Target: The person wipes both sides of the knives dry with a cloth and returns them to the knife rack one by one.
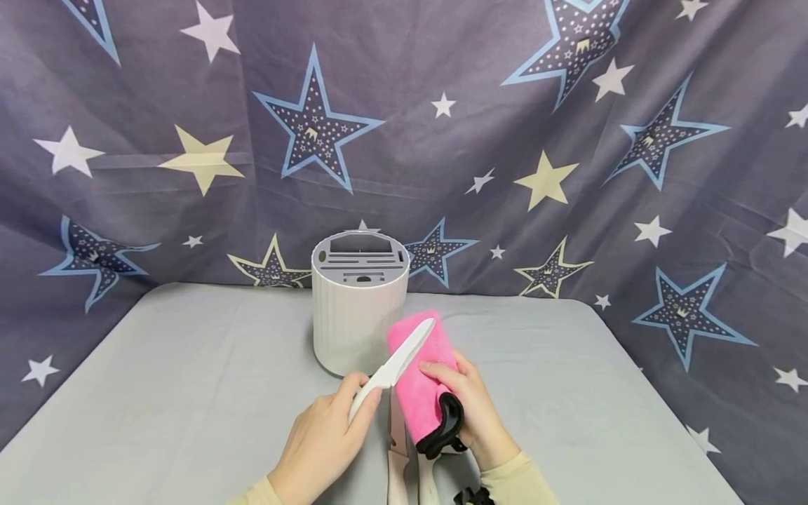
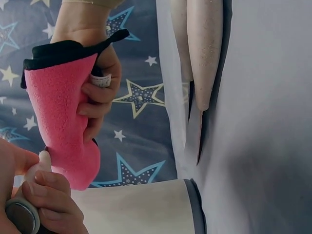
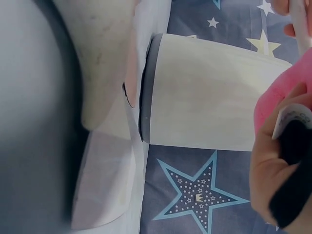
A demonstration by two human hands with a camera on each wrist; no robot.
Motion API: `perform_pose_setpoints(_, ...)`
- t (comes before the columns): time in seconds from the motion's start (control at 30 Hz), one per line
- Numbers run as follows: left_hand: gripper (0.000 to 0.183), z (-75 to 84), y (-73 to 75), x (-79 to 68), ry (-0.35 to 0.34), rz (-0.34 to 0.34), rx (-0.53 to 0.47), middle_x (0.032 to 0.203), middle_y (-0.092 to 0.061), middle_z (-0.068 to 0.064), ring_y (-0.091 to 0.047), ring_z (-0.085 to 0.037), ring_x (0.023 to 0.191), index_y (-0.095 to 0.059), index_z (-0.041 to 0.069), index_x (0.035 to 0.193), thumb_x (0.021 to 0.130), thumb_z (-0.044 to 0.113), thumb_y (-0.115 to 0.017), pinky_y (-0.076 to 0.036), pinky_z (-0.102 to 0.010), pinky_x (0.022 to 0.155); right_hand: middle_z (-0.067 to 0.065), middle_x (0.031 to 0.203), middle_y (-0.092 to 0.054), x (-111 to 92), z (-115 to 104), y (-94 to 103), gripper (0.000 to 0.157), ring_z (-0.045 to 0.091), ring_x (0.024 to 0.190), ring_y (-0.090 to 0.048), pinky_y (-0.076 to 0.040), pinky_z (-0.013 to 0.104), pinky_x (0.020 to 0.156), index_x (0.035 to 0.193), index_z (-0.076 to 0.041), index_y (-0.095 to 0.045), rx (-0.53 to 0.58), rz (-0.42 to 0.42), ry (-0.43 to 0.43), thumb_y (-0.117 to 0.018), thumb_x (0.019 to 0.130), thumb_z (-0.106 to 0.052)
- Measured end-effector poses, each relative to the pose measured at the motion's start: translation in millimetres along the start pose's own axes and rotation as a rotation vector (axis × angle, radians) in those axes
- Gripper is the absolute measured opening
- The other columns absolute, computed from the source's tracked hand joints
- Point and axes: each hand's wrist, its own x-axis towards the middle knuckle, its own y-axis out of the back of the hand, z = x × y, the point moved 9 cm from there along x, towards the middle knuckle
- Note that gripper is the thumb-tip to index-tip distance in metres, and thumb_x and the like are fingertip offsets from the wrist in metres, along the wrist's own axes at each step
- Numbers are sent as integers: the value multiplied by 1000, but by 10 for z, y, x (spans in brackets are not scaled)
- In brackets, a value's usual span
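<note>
In the head view, my left hand (image 1: 325, 435) grips a white-handled knife (image 1: 409, 351) by its handle, the pale blade pointing up and to the right. My right hand (image 1: 476, 407) holds a folded pink cloth (image 1: 419, 403) with black trim. Seen from the head, the blade lies across the front of the cloth. Fingers of the right hand curl round the back of the cloth (image 2: 63, 112) in the left wrist view, where a small white tag shows. From that side, the cloth hides the blade.
A white ribbed knife block (image 1: 356, 326) with a slotted grey top stands behind the hands. More knives with pale handles (image 1: 397, 480) lie on the grey-covered table below the cloth. A small black object (image 1: 473, 496) sits at the bottom edge. Star-patterned fabric (image 1: 404, 140) hangs behind.
</note>
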Motion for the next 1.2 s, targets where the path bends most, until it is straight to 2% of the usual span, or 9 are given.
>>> perform_pose_setpoints(0.33, 12, 30, -2, 23, -14, -1, -5, 51, -31, 14, -32, -3, 46, -54, 25, 97, 100, 37, -58, -26, -22, 42, 1, 82, -68, -39, 39, -103, 27, 11, 67, -66, -55, 27, 60, 112, -2, -57, -67, -76, -22, -65, 89, -14)
perform_pose_setpoints(0.73, 12, 40, -1, 16, -18, 2, 15, 51, -30, 14, -31, -3, 46, -54, 26, 97, 100, 38, -57, -25, -23, 41, 1, 84, -67, -72, -17, -56, 30, 12, 71, -65, -55, 26, 64, 112, 0, -58, -48, -13, -8, -67, 87, -13)
perform_pose_setpoints(1.2, 15, 25, -40, 4, 12, -55, 17, 51, -31, 13, -33, -4, 46, -57, 27, 100, 101, 42, -54, -26, -24, 41, 0, 82, -67, -50, -37, 47, 27, 12, 69, -65, -55, 26, 63, 111, -3, -57, 21, 26, -12, -67, 88, -14)
